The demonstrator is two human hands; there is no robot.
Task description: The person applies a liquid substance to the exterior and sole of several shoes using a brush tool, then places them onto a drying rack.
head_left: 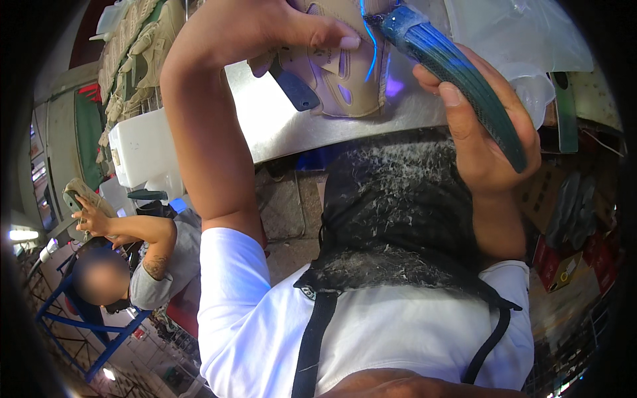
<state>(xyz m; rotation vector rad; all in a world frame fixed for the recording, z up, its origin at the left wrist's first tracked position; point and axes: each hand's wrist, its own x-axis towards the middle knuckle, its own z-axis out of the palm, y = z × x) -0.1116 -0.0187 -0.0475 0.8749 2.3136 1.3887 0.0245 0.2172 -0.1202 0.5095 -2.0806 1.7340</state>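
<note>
My left hand (318,32) grips a beige shoe upper (343,97), its thumb pressed on the side; the other fingers are mostly hidden or cut off by the top edge. A flat blue-grey piece with a small hole (298,92) sticks out of the upper. Along the upper runs a thin glowing blue line (371,54). In my right hand (477,124) is a brush with a ribbed dark green handle (463,74), held between thumb and fingers. Its dark tip (375,21) is at the upper, close to the blue line; whether it touches is unclear.
Beneath the upper is a shiny metal worktop (268,119). Translucent plastic containers (532,89) stand at right, a white box (144,147) at left. Beige shoes (144,59) fill a rack behind it. A co-worker (159,253) at left holds another shoe (89,199).
</note>
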